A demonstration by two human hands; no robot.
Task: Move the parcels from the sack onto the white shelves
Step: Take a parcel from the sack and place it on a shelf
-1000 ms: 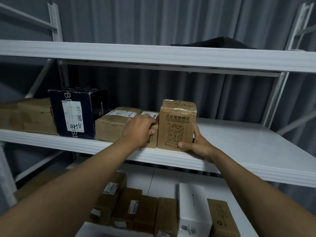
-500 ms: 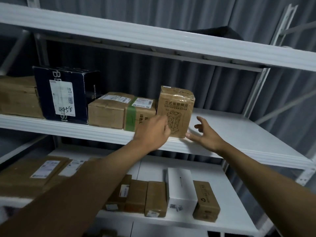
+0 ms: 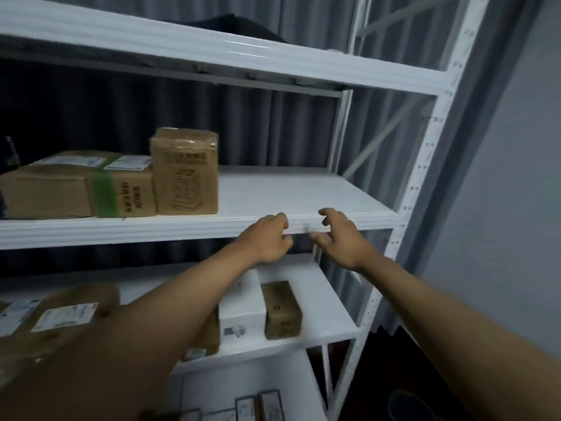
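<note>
Head view: both hands, left [image 3: 267, 238] and right [image 3: 340, 238], hover empty at frame centre, fingers loosely curled. A tall taped parcel [image 3: 185, 171] stands on the middle shelf [image 3: 288, 192], centre left; likely stiff, light, best gripped by its sides.

Dim, bluish light; glare streak on top shelf [image 3: 243, 48]; motion blur, edges warped.

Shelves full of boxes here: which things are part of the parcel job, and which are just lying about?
Part of the job:
- tall brown parcel, upright on the middle shelf
- green-taped parcel beside it
- left hand and right hand, both holding nothing, at the shelf's front edge

Just lying about:
- dark bundle on the top shelf
- grey curtain behind
</note>
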